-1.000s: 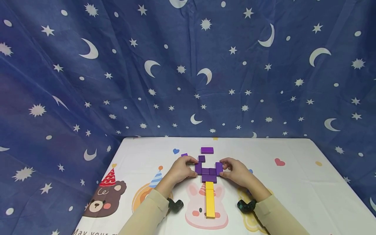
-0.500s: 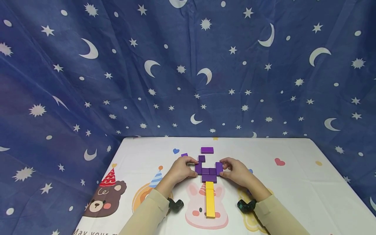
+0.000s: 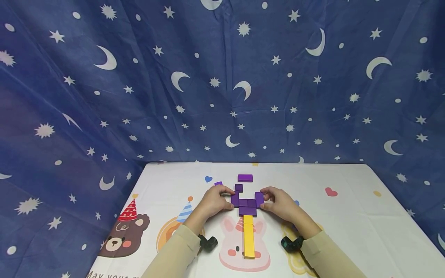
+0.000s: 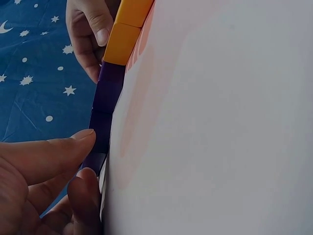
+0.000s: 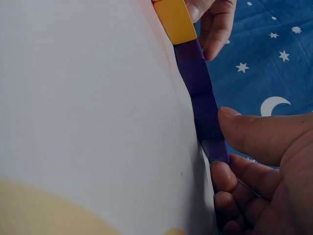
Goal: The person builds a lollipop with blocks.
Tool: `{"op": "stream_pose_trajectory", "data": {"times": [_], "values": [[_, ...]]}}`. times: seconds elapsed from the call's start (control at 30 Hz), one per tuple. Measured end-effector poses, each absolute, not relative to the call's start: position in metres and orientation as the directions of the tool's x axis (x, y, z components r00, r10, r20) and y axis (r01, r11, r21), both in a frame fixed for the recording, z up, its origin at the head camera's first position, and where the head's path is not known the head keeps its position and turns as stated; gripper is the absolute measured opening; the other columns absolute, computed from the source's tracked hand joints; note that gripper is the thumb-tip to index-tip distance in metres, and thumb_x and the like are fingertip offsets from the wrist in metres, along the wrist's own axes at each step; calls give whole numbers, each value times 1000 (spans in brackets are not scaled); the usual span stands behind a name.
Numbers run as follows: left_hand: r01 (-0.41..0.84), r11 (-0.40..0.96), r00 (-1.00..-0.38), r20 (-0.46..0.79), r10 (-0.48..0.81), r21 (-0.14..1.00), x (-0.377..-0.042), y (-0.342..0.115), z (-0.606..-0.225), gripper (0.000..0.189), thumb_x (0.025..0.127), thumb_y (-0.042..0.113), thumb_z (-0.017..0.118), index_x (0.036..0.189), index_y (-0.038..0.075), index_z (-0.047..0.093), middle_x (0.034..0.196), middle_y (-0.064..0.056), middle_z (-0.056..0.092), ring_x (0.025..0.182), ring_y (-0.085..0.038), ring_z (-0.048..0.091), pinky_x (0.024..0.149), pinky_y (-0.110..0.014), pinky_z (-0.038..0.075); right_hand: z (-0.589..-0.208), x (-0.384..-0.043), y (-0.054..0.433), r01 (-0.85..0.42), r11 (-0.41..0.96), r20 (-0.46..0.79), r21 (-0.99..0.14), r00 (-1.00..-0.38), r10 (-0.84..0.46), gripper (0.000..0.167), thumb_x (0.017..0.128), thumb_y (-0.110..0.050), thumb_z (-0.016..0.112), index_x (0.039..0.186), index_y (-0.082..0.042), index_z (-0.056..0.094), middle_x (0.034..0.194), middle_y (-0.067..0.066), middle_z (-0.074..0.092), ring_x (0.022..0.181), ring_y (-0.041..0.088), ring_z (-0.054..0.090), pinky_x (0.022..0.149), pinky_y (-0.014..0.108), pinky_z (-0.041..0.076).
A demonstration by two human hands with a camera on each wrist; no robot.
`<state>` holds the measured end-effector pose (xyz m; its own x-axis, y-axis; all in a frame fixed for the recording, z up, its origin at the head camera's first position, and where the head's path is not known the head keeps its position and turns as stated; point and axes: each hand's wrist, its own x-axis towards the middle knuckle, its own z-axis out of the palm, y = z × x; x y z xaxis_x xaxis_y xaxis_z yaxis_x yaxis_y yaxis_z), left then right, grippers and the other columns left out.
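Purple and yellow blocks lie flat in a fork-shaped layout. My left hand (image 3: 213, 201) pinches the upright purple block (image 3: 235, 200) on the left, thumb at its near end and index finger at its far end. The right-hand purple block (image 3: 259, 199) is held the same way by my right hand (image 3: 281, 202). Between them sit two small purple blocks (image 3: 247, 202) above a wider purple block (image 3: 247, 211). Below runs a small yellow block (image 3: 248, 219) and a long yellow block (image 3: 248, 241). In the left wrist view, thumb (image 4: 85, 136) and fingers frame a dark purple block end.
A small purple square block (image 3: 238, 187) touches the far end of the left block. Farther back lies a loose purple block (image 3: 245, 178); another purple block (image 3: 218, 183) shows behind my left hand. A printed white cloth (image 3: 347, 216) covers the table, before a blue starry curtain (image 3: 222, 92).
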<state>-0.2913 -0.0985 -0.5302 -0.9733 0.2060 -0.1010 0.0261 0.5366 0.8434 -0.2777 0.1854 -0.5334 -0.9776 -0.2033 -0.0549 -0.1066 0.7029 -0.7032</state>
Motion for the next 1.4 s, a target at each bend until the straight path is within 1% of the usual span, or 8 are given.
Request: {"op": "stream_pose_trajectory", "data": {"times": [0.2, 0.3, 0.47, 0.6, 0.77, 0.93, 1.03, 1.4], "values": [[24, 532, -972, -105, 210, 846, -291, -99, -529, 46, 69, 10, 96, 111, 25, 83, 133, -5, 72, 105, -20, 61, 94, -40, 49, -534, -278, 184, -105, 701, -59, -705, -977, -206, 55, 88, -23, 88, 137, -8, 68, 100, 0, 65, 93, 18, 55, 85, 34, 44], [21, 531, -971, -108, 211, 847, -291, -99, -528, 46, 69, 9, 96, 111, 24, 83, 132, -5, 73, 102, -20, 60, 92, -38, 49, -534, -279, 184, -101, 701, -65, -706, -976, -206, 55, 88, -23, 88, 137, -9, 68, 99, -1, 64, 92, 18, 54, 84, 34, 44], [17, 534, -971, -114, 210, 845, -291, -100, -526, 45, 70, 10, 95, 111, 25, 83, 133, -5, 72, 112, -22, 61, 99, -43, 49, -532, -281, 184, -90, 696, -81, -713, -975, -209, 56, 87, -21, 89, 137, -8, 68, 99, 0, 64, 91, 18, 55, 84, 35, 45], [11, 533, -971, -118, 208, 846, -291, -100, -526, 45, 71, 11, 95, 111, 25, 83, 133, -5, 72, 115, -24, 62, 102, -46, 49, -530, -281, 185, -96, 682, -83, -725, -971, -225, 56, 87, -20, 89, 138, -7, 67, 100, 1, 65, 91, 18, 55, 83, 34, 46], [11, 527, -970, -118, 211, 850, -291, -100, -527, 45, 71, 11, 96, 112, 24, 83, 133, -5, 72, 115, -24, 61, 101, -45, 49, -529, -284, 189, -105, 649, -86, -754, -963, -256, 57, 88, -17, 87, 140, -6, 66, 100, 2, 66, 88, 17, 55, 78, 28, 47], [7, 515, -969, -121, 215, 857, -292, -101, -528, 45, 71, 10, 96, 112, 23, 83, 133, -6, 71, 106, -22, 60, 91, -38, 49, -527, -286, 192, -89, 586, -100, -806, -954, -282, 54, 92, -11, 84, 141, -2, 64, 98, 6, 67, 82, 17, 57, 66, 24, 49], [5, 512, -969, -123, 216, 859, -292, -101, -528, 45, 71, 10, 96, 112, 24, 83, 133, -6, 71, 104, -22, 60, 90, -36, 49, -527, -287, 194, -91, 567, -92, -819, -954, -287, 53, 93, -9, 82, 141, 0, 63, 97, 7, 68, 79, 17, 58, 62, 24, 49], [12, 526, -970, -119, 214, 850, -291, -99, -527, 44, 72, 12, 96, 112, 24, 83, 134, -5, 72, 112, -22, 61, 100, -44, 49, -522, -286, 193, -120, 627, -28, -770, -975, -222, 44, 95, -13, 81, 137, -6, 69, 99, 3, 71, 86, 17, 60, 71, 26, 50]]}}
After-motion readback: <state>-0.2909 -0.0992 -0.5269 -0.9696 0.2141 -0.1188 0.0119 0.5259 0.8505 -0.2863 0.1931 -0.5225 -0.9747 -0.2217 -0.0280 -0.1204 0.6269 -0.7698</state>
